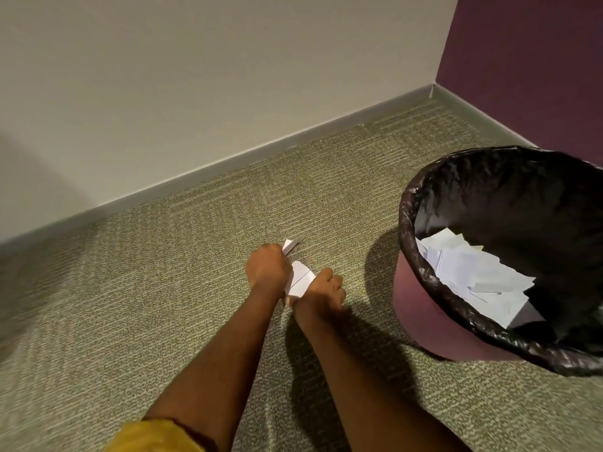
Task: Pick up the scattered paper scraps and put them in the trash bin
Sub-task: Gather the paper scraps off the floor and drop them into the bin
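A person crouches over a green-beige carpet, seen from above, both bare arms reaching forward. To the left of a maroon trash bin lined with a black bag, the two hands meet low over the floor. The left hand has its fingers curled round white paper scraps; one corner pokes out beyond the knuckles. The right hand, also curled, grips the same bundle from the bin side. The scraps sit sandwiched between the hands, just above the carpet, with their longer side pointing roughly away from the person.

The bin stands near, open-mouthed, with discarded paper already lying inside. The right hand is the nearer one to the bin, so the carry would likely go rightward and up over its rim.
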{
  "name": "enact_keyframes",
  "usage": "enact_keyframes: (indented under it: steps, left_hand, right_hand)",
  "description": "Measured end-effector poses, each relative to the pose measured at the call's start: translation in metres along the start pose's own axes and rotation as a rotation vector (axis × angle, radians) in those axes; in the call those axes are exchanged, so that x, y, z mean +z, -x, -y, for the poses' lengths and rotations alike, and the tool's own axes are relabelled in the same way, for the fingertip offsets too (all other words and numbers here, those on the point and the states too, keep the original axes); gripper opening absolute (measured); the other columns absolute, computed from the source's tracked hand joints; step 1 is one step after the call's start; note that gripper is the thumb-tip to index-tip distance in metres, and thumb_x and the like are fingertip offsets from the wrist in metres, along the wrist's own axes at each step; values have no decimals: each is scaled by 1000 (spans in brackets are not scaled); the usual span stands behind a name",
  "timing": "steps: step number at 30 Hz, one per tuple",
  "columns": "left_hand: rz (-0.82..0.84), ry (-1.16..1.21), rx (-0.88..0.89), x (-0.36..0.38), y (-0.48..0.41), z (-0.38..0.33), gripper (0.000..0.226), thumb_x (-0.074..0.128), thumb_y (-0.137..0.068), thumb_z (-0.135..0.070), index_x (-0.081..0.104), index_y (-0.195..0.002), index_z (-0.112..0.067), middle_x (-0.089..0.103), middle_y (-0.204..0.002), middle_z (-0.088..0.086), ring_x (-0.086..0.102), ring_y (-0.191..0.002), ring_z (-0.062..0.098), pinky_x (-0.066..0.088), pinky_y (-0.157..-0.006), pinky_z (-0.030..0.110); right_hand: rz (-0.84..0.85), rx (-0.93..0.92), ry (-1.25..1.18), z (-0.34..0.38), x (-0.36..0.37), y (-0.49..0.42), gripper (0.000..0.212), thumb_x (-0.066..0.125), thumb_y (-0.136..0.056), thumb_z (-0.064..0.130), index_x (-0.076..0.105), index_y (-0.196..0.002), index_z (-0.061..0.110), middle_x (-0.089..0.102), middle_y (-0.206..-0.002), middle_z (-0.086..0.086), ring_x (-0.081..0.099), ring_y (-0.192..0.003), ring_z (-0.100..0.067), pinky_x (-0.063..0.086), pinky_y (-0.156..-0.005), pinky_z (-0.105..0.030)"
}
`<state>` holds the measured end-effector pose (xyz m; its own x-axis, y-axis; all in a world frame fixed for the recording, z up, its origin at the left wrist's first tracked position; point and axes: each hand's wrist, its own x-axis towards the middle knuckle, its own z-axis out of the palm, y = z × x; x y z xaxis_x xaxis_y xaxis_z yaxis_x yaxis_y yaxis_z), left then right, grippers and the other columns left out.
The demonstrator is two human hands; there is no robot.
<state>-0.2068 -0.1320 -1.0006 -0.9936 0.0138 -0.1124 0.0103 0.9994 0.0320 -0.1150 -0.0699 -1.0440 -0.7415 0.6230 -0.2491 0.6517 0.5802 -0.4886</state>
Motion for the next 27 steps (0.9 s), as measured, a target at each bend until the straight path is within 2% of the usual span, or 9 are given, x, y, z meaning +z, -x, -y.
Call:
enact_keyframes:
  steps: [4, 7, 10, 13, 15, 17, 18, 23, 27]
  left_hand:
    - [-15, 49, 64, 5, 9, 11, 23, 57, -104, -26, 74, -107, -11, 70, -106, 11, 70, -97, 33, 51, -71, 37]
    - [-23, 134, 136, 10, 25, 15, 35, 58, -103, -45, 73, -105, -13, 70, -108, 9, 68, -99, 32, 44, -72, 36]
    - [23, 142, 213, 13, 37, 21, 51, 65, -92, -64, 72, -99, -14, 66, -101, 4, 64, -93, 27, 42, -69, 34]
    - [44, 106, 266, 13, 42, 25, 34, 67, -92, -50, 71, -95, -17, 69, -102, 5, 66, -93, 29, 42, -68, 33]
    - [36, 159, 256, 12, 47, 26, 18, 62, -95, -33, 67, -88, -17, 70, -98, 8, 67, -89, 31, 39, -65, 32]
    - [28, 206, 212, 10, 51, 26, 17, 58, -95, -23, 58, -79, -19, 69, -89, 11, 66, -82, 34, 36, -63, 32]
    - [27, 230, 190, 8, 52, 26, 19, 58, -95, -22, 54, -76, -20, 65, -82, 10, 65, -77, 34, 36, -62, 32]
    - [27, 349, 78, 10, 60, 28, 35, 62, -89, -26, 43, -60, -19, 47, -56, -4, 51, -57, 28, 28, -51, 31]
    - [21, 544, 14, 14, 74, 29, 34, 67, -89, -44, 53, -67, -22, 55, -58, -4, 53, -53, 21, 29, -50, 28]
  right_hand:
    - [-47, -32, 17, 1, 2, 1, 67, 79, -83, 51, 44, -134, 24, 55, -128, -8, 62, -111, -32, 52, -80, -43]
    - [-129, -27, 34, 3, 3, 3, 43, 75, -86, 46, 55, -118, 24, 60, -112, -11, 66, -94, -35, 54, -70, -43]
    - [-128, -17, 59, 6, 6, 6, 29, 67, -96, 40, 61, -118, 22, 62, -113, -12, 67, -96, -34, 55, -72, -46]
    - [-68, -13, 72, 4, 1, 6, 26, 68, -96, 36, 66, -117, 20, 62, -112, -13, 66, -95, -34, 54, -68, -43]
    - [-26, -50, 30, -2, -1, 3, 31, 65, -97, 35, 64, -124, 19, 58, -120, -14, 63, -104, -37, 51, -72, -42]
    - [124, -65, -16, -3, -8, 2, 43, 66, -97, 40, 56, -135, 22, 50, -133, -13, 56, -119, -36, 50, -85, -45]
    - [140, -72, 17, -4, -11, 2, 46, 66, -97, 44, 55, -138, 25, 48, -136, -12, 55, -123, -34, 52, -89, -47]
    - [216, -64, -19, -4, -21, 1, 41, 57, -104, 47, 57, -143, 34, 44, -142, -9, 50, -130, -30, 52, -98, -49]
    - [245, -49, -154, -13, -31, 0, 34, 61, -100, 40, 66, -132, 28, 52, -134, -7, 56, -123, -30, 54, -97, -43]
